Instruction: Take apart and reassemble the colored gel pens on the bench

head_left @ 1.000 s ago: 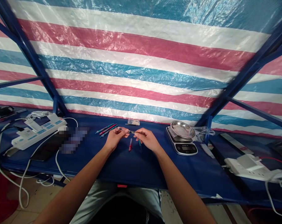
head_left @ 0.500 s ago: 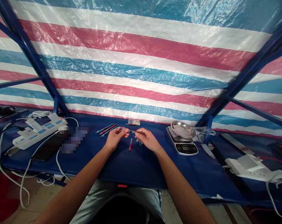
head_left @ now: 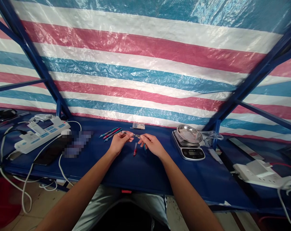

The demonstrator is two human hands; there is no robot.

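Observation:
My left hand (head_left: 119, 141) pinches a slim, clear pen-like piece, mostly covered by the fingers. Facing it, my right hand (head_left: 150, 143) has thumb and fingers closed at the other end of a small light-coloured piece (head_left: 137, 136) between the hands. A teal part (head_left: 145, 148) sticks out below the right fingers. On the blue table just under the hands lies a red pen part (head_left: 135, 150) with a clear end. Several teal and red pens (head_left: 110, 133) lie side by side left of my left hand.
Behind the hands lies a small clear bag (head_left: 138, 125). A digital scale (head_left: 193, 153) with a metal bowl (head_left: 189, 133) stands at the right. White power strips (head_left: 42, 135) with cables and a dark phone (head_left: 48, 154) are at the left; a white adapter (head_left: 258, 170) is far right.
The fingertips of my right hand have shifted slightly at the small piece, and more of it shows between the hands. My left hand stays almost in place.

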